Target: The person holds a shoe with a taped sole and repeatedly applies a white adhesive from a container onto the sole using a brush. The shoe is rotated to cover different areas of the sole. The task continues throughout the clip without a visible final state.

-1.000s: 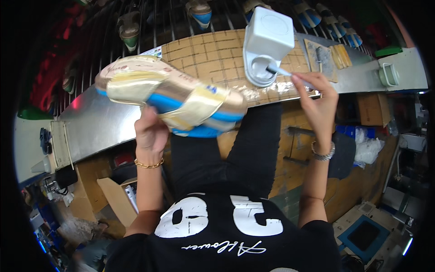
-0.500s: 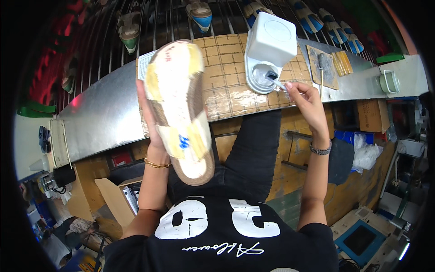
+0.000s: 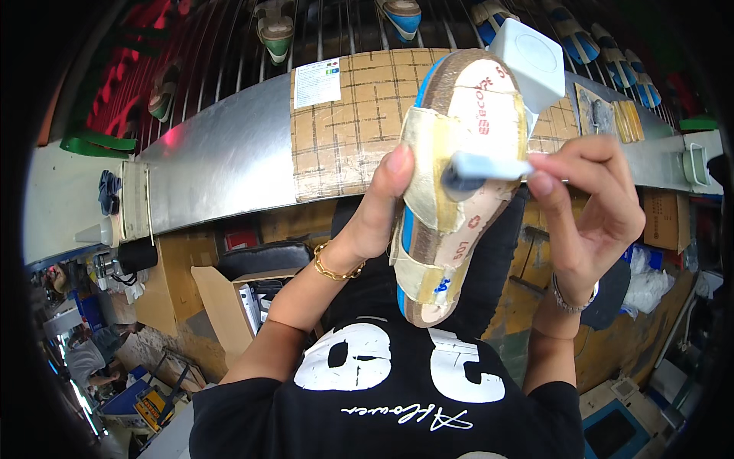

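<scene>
My left hand [image 3: 375,206] is closed on a sandal [image 3: 459,241], gripping its left edge. The sandal's pale underside is turned up toward me, with brown cork edges, folded cream straps and a bit of blue along the left side. In my right hand [image 3: 592,210] is a small brush [image 3: 501,165], pinched between thumb and fingers and smeared by motion. Its dark bristle end rests against the middle of the underside, over a strap's end. Behind the sandal's toe stands a white glue dispenser [image 3: 539,65], its lower cup hidden.
A worktop [image 3: 206,176] carries a taped cardboard sheet [image 3: 336,134] with a paper label. More sandals [image 3: 401,19] hang along the metal bars beyond. Yellow strips [image 3: 628,121] lie at the right, near a green cup [image 3: 696,163]. An open carton [image 3: 222,314] stands at lower left.
The brush has come out of the dispenser's cup and onto the sandal's underside. My left hand has shifted the sandal to the right, and its toe now covers part of the dispenser.
</scene>
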### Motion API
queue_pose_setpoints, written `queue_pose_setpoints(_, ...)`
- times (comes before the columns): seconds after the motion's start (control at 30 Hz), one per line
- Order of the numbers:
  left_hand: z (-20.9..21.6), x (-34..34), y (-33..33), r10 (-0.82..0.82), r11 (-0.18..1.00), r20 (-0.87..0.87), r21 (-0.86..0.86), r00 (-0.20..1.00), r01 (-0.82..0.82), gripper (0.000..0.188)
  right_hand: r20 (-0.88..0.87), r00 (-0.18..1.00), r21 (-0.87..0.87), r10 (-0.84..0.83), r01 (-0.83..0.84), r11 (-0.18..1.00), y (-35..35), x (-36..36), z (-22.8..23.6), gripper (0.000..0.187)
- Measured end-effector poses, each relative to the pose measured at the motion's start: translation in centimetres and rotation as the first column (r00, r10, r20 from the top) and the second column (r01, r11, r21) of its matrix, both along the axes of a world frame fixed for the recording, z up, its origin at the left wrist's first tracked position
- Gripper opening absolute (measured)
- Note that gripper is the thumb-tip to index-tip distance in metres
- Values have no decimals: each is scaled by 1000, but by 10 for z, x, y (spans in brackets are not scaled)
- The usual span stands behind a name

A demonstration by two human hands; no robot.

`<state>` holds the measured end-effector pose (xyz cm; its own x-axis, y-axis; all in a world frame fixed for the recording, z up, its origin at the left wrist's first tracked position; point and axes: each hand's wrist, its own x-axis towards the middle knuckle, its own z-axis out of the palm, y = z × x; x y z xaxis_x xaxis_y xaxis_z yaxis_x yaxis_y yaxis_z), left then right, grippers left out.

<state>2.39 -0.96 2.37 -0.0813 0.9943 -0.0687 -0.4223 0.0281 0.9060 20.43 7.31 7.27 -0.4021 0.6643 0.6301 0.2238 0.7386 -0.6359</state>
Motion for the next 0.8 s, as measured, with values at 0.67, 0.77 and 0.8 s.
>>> queue_pose_setpoints(0.67, 7, -7, -6, -143, 984, -77, 93, 987, 149, 92, 145, 966, 127, 214, -233, 964, 19, 16, 23, 27)
queue_pose_setpoints(0.77, 11, -6, -7, -135, 987, -7, 86, 991, 135, 90, 166, 958, 115, 232, -253, 961, 19, 17, 22, 27)
queue_pose_setpoints(0.8, 12, -5, -7, -128, 988, 19, 83, 992, 126, 90, 173, 956, 119, 238, -260, 958, 18, 17, 21, 27)
